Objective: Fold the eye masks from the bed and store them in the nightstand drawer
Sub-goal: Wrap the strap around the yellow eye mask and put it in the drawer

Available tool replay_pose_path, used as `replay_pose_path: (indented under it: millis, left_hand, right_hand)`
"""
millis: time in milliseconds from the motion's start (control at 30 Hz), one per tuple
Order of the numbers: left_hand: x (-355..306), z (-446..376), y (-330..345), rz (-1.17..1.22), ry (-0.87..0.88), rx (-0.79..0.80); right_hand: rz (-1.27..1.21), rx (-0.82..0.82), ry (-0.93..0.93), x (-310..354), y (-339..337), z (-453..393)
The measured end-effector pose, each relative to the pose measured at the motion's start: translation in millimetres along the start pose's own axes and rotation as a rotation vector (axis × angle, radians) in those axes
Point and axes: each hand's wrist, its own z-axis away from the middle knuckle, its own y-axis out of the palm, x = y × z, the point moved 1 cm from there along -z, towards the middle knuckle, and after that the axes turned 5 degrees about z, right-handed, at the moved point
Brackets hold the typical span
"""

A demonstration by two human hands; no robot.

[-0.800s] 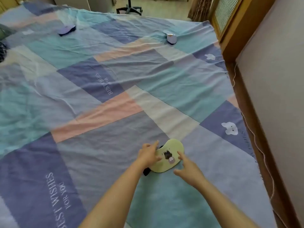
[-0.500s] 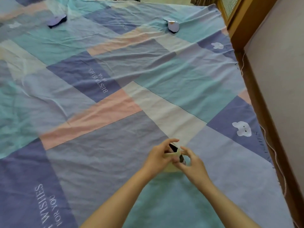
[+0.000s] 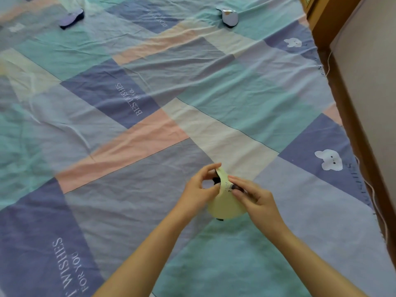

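Bed (image 3: 150, 159): fills nearly the whole view, covered with a wrinkled patchwork sheet in teal, lavender, pink and cream blocks. "BEST WISHES FOR YOU" print on two purple blocks, white bunny faces on the purple blocks along the right edge.

Wall (image 3: 372, 86): plain, runs down the right side just beyond the bed's right edge, with a brown wooden strip (image 3: 351, 116) at its foot and a thin white cord (image 3: 374, 196) trailing along it.

Left hand (image 3: 198, 192): near the bed's near-right area, thumb and fingers curled, pinching the raised far end of the yellow eye mask (image 3: 226, 205).

Right hand (image 3: 257, 200): just right of the left hand, fingertips pinching the same mask near its middle, over a small dark print.

Yellow eye mask: held between both hands, near half lying on the sheet, far half lifted and bent up toward the fold. A bit of dark strap shows at its near edge and between the hands.

Purple eye mask (image 3: 71, 18): far-left part of the bed, lying on the sheet, well apart from the hands.

Pale blue eye mask (image 3: 229, 17): far edge toward the right, looks folded or bunched; detail too small to tell.
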Motion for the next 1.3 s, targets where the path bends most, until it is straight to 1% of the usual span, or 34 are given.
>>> replay_pose_path:
  millis: [67, 100, 167, 200, 233, 300, 333, 367, 400, 433, 467, 500, 533, 567, 600, 633, 667, 700, 733, 767, 800, 867, 900, 1033, 1067, 1100, 1167, 1200, 1233, 1267, 1300]
  left_hand:
    - [1.4, -1.8, 2.9, 0.07, -0.039, 0.047]
    - [3.5, -2.5, 5.1, 0.092, -0.062, 0.033]
    - [6.3, -1.5, 10.2, 0.055, -0.085, -0.056]
    - [8.7, -0.7, 10.6, -0.036, -0.097, -0.112]
    - [13.4, -1.0, 9.0, -0.235, -0.11, -0.137]
    - [18.9, 4.6, 1.3, -0.943, -0.13, -0.122]
    - [22.5, 7.9, -4.8, -1.151, -0.084, -0.138]
    - [22.0, 10.2, -9.4, -1.161, -0.002, -0.181]
    - [16.7, 12.7, -12.5, -1.02, 0.083, -0.222]
    - [8.7, 16.1, -13.8, -0.738, 0.164, -0.224]
    - [0.7, 17.2, -13.0, -0.471, 0.211, -0.158]
    - [-7.2, 17.6, -8.4, -0.303, 0.19, -0.053]
    - [-13.1, 18.1, -2.3, -0.255, 0.149, 0.038]
    - [-15.7, 18.1, 2.8, -0.263, 0.133, 0.07]
    - [-16.2, 17.0, 5.9, -0.262, 0.137, 0.02]
    - [-17.3, 15.9, 7.2, -0.206, 0.12, -0.07]
    - [-16.7, 14.7, 6.7, -0.088, 0.091, -0.161]
    - [-15.6, 14.5, 5.7, 0.071, 0.043, -0.231]
    - [-13.3, 14.9, 4.7, 0.233, 0.004, -0.274]
    - [-11.4, 15.2, 3.5, 0.359, -0.025, -0.3]
    - [-9.2, 15.3, 2.2, 0.436, -0.041, -0.316]
    - [-5.9, 16.0, 0.4, 0.519, -0.067, -0.353]
    - [-5.1, 16.4, -1.3, 0.545, -0.081, -0.38]
    - [-0.9, 16.8, -14.5, 0.61, -0.103, -0.478]
    - [0.0, 17.5, -18.0, 0.619, -0.103, -0.491]
    - [1.2, 18.3, -21.6, 0.623, -0.103, -0.5]
    - [4.2, 19.4, -27.5, 0.613, -0.099, -0.526]
    - [6.6, 19.8, -31.0, 0.603, -0.098, -0.552]
    - [9.4, 20.2, -34.8, 0.593, -0.103, -0.585]
    - [11.8, 21.1, -38.3, 0.589, -0.113, -0.615]
    - [14.9, 22.1, -41.1, 0.598, -0.127, -0.637]
  right_hand:
    - [-0.021, 0.017, -0.003, -3.7, 1.0, 2.3]
    - [-0.025, 0.017, -0.004, -3.8, 1.7, 3.1]
    - [0.005, -0.018, -0.019, -2.8, 3.6, 4.6]
    - [0.035, -0.062, -0.029, -2.9, 4.1, 5.3]
    - [0.068, -0.121, -0.032, -3.3, 3.6, 5.5]
    - [0.138, -0.222, -0.029, -2.5, -0.3, 3.9]
    - [0.167, -0.234, -0.034, -0.9, -3.4, 2.4]
    - [0.196, -0.216, -0.044, 1.0, -6.7, 0.1]
    - [0.235, -0.176, -0.06, 2.9, -9.7, -2.7]
    - [0.277, -0.125, -0.083, 6.4, -11.9, -5.6]
    - [0.305, -0.071, -0.107, 10.3, -12.7, -8.2]
    - [0.307, -0.027, -0.132, 14.9, -12.3, -9.4]
    - [0.284, -0.011, -0.147, 19.0, -10.5, -9.8]
    - [0.242, -0.035, -0.142, 21.8, -7.9, -9.7]
    - [0.169, -0.098, -0.108, 24.0, -5.4, -8.8]
    - [0.06, -0.182, -0.039, 24.8, -2.9, -7.2]
    - [-0.072, -0.252, 0.046, 25.5, -0.3, -4.8]
    - [-0.184, -0.284, 0.13, 24.8, 2.6, -1.7]
    - [-0.252, -0.271, 0.201, 21.9, 6.5, 2.6]
    - [-0.269, -0.221, 0.251, 19.0, 11.7, 8.5]
    - [-0.253, -0.156, 0.28, 16.0, 18.0, 15.0]
    - [-0.202, -0.067, 0.279, 12.7, 31.3, 26.3]
    - [-0.196, -0.062, 0.266, 11.5, 36.8, 29.3]
    - [-0.238, -0.17, 0.275, 9.8, 39.4, 27.1]
    - [-0.236, -0.168, 0.282, 9.3, 38.0, 26.3]
    - [-0.221, -0.136, 0.284, 8.8, 36.6, 25.7]
    - [-0.225, 0.008, 0.3, 11.0, 35.8, 25.6]
    - [-0.285, 0.094, 0.328, 13.1, 36.9, 26.2]
    - [-0.427, 0.159, 0.358, 17.2, 37.2, 27.1]
    - [-0.654, 0.183, 0.384, 22.4, 35.4, 27.1]
    - [-0.928, 0.158, 0.379, 28.6, 32.6, 26.9]
